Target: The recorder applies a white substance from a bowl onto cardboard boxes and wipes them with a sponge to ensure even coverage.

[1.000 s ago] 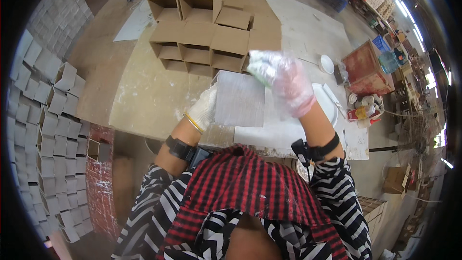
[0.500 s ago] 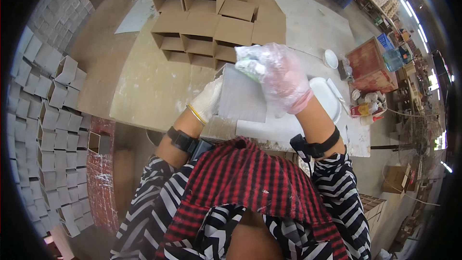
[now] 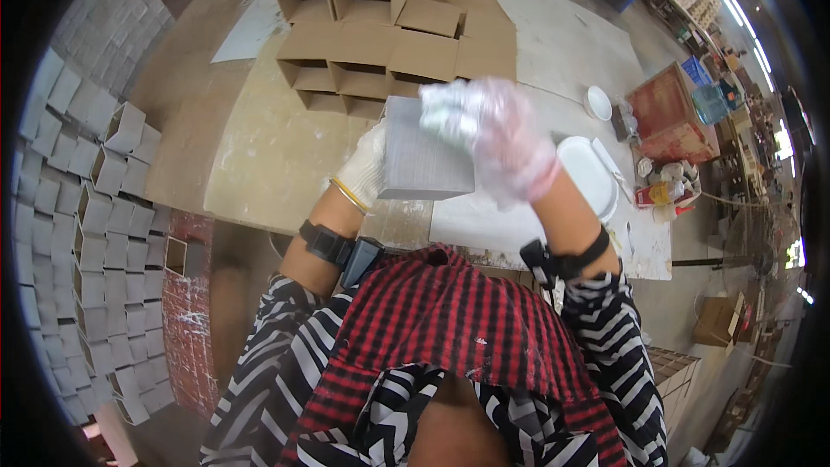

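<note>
A grey square box (image 3: 424,151) is held up above the near side of the table by my left hand (image 3: 370,164), which wears a white knitted glove. The fingers of that hand pass behind the box and are partly hidden. My right hand (image 3: 519,145), in a thin clear plastic glove over something pink, grips a crumpled rag (image 3: 448,111) smeared with white and pale green. The rag lies over the box's upper right part, close against its face; motion blurs this hand.
Several plain brown boxes (image 3: 359,41) stand grouped on the table (image 3: 251,156) beyond my hands. At the right are a white tray (image 3: 581,175) with a flat white strip, a white bowl (image 3: 597,104) and a red crate (image 3: 667,112). Grey boxes (image 3: 108,233) are stacked at the left.
The box has shifted slightly up and left and turned, so its lower edge face now shows. My right hand stays near the same place with the rag and is more blurred.
</note>
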Tool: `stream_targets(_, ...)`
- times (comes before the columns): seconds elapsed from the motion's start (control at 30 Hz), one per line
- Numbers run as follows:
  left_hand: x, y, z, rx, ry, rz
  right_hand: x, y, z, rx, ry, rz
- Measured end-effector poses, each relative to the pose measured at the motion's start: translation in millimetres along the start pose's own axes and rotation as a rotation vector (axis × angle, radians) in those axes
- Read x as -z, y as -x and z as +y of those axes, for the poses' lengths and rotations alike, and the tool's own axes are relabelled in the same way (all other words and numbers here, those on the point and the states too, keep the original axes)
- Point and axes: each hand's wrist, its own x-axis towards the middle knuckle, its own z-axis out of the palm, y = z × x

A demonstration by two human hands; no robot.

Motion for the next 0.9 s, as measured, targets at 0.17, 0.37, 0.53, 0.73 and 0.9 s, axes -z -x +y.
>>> stream_targets(0.17, -6, 15, 5, -0.060, -0.042, 0.011, -9, 23, -2, -0.403, -0.847, -0.119)
stream_targets(0.37, 23, 15, 6, 0.103, 1.000, -0.297, 18, 38, -45, -0.426, -0.582, -0.139)
stream_targets(0.53, 46, 26, -6, 0.042, 0.728, 0.013, 31, 42, -32, -0.721, 0.244, 0.274)
stream_targets(0.73, 36, 27, 15, 0.100, 0.491, 0.117, 12, 66, -26, -1.192, -0.919, 0.712)
stream_targets(0.9, 23, 36, 40, 0.011, -0.317, 0.068, 17, 60, -26, -0.967, -0.483, 0.425)
